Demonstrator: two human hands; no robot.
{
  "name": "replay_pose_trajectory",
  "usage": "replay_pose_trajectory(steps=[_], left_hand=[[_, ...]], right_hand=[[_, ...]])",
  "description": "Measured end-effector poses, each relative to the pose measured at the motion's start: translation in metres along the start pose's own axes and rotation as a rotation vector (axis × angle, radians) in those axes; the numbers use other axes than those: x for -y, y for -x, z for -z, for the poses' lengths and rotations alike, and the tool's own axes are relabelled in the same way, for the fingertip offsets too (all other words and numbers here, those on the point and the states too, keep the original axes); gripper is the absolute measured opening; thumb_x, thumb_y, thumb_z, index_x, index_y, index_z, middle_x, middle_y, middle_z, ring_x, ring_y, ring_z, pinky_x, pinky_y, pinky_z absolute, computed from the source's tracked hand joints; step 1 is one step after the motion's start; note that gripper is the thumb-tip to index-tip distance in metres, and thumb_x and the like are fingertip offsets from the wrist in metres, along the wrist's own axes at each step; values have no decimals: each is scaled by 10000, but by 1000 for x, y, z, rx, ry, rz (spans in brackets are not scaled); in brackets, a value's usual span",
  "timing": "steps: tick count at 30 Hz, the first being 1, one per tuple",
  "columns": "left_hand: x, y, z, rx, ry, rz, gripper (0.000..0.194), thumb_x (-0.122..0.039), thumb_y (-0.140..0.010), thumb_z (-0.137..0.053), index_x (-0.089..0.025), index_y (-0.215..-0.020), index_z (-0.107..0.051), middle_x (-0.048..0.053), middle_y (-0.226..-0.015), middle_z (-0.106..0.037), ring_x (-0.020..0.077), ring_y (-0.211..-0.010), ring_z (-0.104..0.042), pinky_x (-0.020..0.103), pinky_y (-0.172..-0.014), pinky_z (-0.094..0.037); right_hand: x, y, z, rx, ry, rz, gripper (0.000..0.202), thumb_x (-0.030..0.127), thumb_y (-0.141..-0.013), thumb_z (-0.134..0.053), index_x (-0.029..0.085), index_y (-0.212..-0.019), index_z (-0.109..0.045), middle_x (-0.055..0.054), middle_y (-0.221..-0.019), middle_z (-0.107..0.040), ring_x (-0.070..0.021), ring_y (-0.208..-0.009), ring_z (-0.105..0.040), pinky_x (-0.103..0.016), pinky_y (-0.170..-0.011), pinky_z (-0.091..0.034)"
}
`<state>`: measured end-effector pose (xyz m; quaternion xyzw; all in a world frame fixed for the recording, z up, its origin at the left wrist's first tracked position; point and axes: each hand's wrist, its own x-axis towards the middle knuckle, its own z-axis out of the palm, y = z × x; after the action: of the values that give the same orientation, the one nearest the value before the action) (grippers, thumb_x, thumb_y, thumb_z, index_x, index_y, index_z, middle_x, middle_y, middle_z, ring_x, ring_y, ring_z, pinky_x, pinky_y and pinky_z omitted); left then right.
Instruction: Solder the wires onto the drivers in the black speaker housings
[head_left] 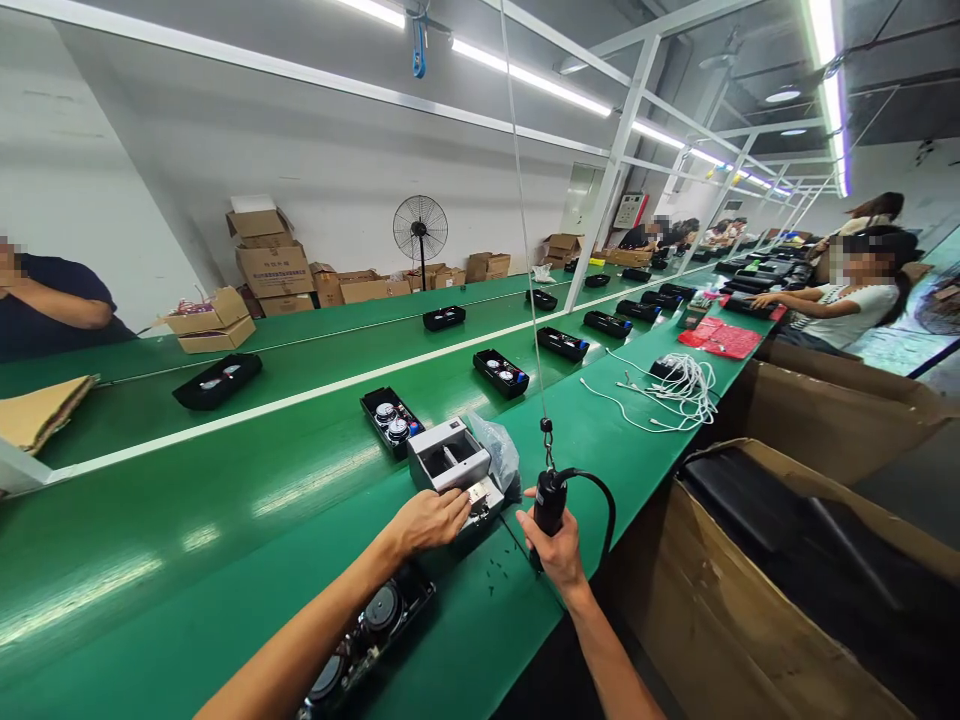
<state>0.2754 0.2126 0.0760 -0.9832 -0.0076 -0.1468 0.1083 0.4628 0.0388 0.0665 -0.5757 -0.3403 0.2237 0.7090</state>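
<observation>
My right hand (553,548) is wrapped round a black electric screwdriver (550,503) that hangs upright from a cable. My left hand (435,520) rests at the front of a grey-white box-like device (450,455), its fingers pressed together at the small metal part; anything between them is too small to make out. A clear plastic bag (495,452) lies against the device's right side. Below my left forearm sits an open black speaker housing (382,610) with round drivers, partly hidden by the arm. Small dark screws (499,575) lie scattered on the green bench.
More black housings, such as one (394,422) behind the device, line the green conveyor (300,460). White cables (686,390) lie at right. Cardboard boxes (720,600) stand beside the bench. Several people sit along the line; one person (855,300) is at right.
</observation>
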Motion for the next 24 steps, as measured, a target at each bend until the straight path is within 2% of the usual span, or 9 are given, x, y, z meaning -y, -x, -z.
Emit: replay_pose_trajectory(steps=[3,6,8,13,16,21,24], left_hand=[[2,0,4,-9,-27,-104,315,-103,-1072,-476,-142,-1256,-728,149,-1261,-796,248,-1317,-691,339,-965,-631],[7,-3,9,-40,-39,-167,284,-84,-1057,-514,-122,-1238,-730,148,-1196,-814,265,-1415,-620,424,-1160,-547],[11,-6,11,-62,-34,-196,262,-74,-1046,-535,-117,-1220,-726,140,-1141,-820,265,-1393,-633,480,-1232,-492],[18,-9,6,-117,11,-223,276,-61,-1060,-473,-154,-1145,-719,88,-1043,-811,236,-1167,-731,642,-1306,-363],[22,-7,0,-152,51,-212,315,-66,-1081,-410,-155,-1105,-712,102,-1083,-803,220,-1169,-727,609,-1310,-360],[24,-10,-6,-172,121,-166,329,-55,-1088,-384,-179,-1107,-688,70,-1048,-810,177,-1086,-747,508,-1242,-458],[25,-9,-3,-178,146,-171,350,-51,-1093,-357,-187,-1120,-678,61,-1060,-819,173,-1137,-743,509,-1270,-429]], right_hand=[[-1,0,0,-1,-19,-2,410,477,-745,-844,193,-1009,-710,77,-552,-512,-125,-407,-483,-262,-414,-421],[-2,0,1,7,-29,-2,401,466,-752,-847,193,-1010,-706,76,-562,-514,-124,-412,-486,-260,-417,-423],[-3,0,2,12,-29,-1,392,458,-761,-842,191,-1015,-706,77,-560,-512,-122,-414,-485,-258,-421,-426],[-4,0,2,8,-6,3,403,469,-765,-834,191,-1032,-719,75,-549,-520,-120,-409,-476,-263,-418,-427],[-4,0,2,0,4,2,403,479,-755,-842,196,-1016,-724,74,-553,-519,-120,-403,-478,-262,-408,-416],[-2,0,2,-6,-15,8,382,463,-759,-838,202,-1010,-716,77,-548,-512,-122,-403,-478,-260,-409,-415],[-2,2,3,6,-11,13,370,460,-772,-831,203,-1011,-714,80,-545,-509,-121,-406,-477,-260,-416,-415]])
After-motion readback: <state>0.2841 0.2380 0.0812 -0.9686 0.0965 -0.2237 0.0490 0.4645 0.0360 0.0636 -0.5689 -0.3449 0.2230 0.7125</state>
